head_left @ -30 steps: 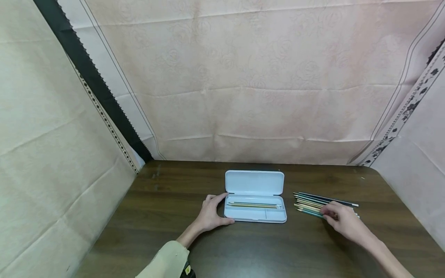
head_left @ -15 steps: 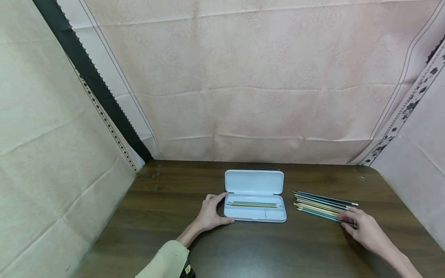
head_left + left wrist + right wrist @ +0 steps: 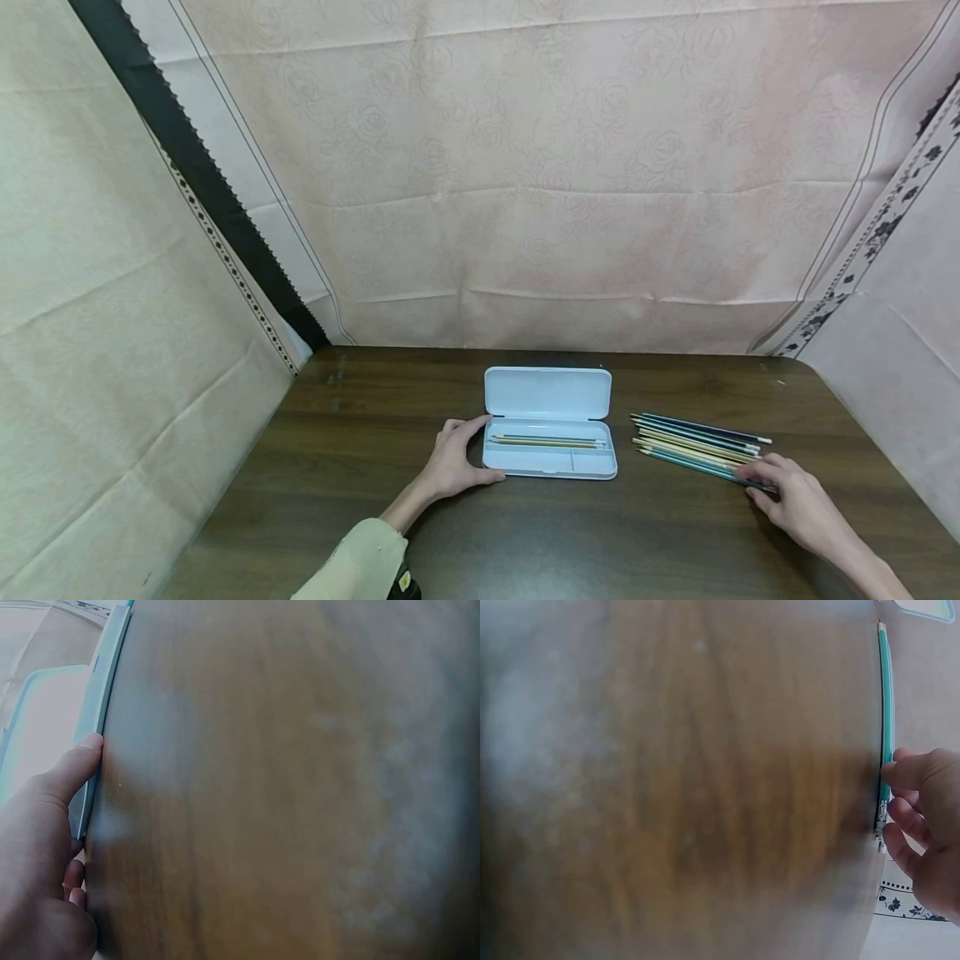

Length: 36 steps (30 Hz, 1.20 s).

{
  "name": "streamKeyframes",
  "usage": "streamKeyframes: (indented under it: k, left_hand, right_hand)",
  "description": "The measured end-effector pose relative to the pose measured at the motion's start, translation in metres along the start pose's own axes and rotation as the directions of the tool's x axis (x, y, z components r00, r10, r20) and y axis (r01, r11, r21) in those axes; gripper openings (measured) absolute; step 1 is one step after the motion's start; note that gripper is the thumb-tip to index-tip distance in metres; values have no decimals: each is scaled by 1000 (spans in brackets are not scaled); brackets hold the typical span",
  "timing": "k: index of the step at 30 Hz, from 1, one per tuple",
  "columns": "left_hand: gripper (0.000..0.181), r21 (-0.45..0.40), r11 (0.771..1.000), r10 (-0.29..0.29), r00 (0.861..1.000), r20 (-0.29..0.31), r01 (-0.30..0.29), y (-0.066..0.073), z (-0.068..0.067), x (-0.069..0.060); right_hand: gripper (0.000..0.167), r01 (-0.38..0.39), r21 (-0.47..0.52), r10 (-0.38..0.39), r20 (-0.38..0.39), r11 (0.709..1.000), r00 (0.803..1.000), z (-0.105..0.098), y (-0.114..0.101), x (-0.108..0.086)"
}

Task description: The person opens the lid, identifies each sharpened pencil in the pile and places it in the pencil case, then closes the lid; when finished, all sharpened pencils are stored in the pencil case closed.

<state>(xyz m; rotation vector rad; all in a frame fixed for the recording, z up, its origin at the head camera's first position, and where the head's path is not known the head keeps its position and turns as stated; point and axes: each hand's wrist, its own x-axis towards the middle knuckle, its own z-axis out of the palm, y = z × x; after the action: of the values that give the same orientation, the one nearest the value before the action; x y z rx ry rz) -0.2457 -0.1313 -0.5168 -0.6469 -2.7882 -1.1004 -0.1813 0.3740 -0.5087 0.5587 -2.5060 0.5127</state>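
Note:
A light blue pencil case (image 3: 592, 465) lies with its lid up on the wooden table, a few pencils (image 3: 547, 442) inside its tray. My left hand (image 3: 453, 462) holds the left end of the case, thumb at the front edge and forefinger at the back corner; the left wrist view shows the thumb (image 3: 79, 761) against the rim. To the right of the case, several pencils lie side by side. My right hand (image 3: 795, 496) pinches the nearest one, a teal pencil (image 3: 887, 697), close to its eraser end. Its fingertips are partly hidden in the head view.
The other pencils (image 3: 693, 437) form a loose row, dark, green and yellowish, their points toward the case. The brown table (image 3: 562, 542) ends at a pale cloth (image 3: 525, 208) hanging behind it. More cloth hangs at both sides.
My right hand has slid right and toward me along the pencils, from their middle to the teal pencil's eraser end. The left hand has stayed on the case.

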Motion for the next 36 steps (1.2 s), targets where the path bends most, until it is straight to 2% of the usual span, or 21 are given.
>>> streamKeyframes:
  k: [14,30,36]
  left_hand:
    - [90,4,1000,-9,1000,3,8,0,0,0]
    - [89,-4,1000,-14,1000,2,14,2,-1,-1]
    - [89,0,1000,-9,1000,0,9,2,0,-1]
  right_hand:
    - [39,4,-15,-4,23,1000,1000,2,2,1]
    - [38,43,6,-43,8,999,999,2,4,5]
    - [40,39,29,-40,30,999,999,2,4,5]
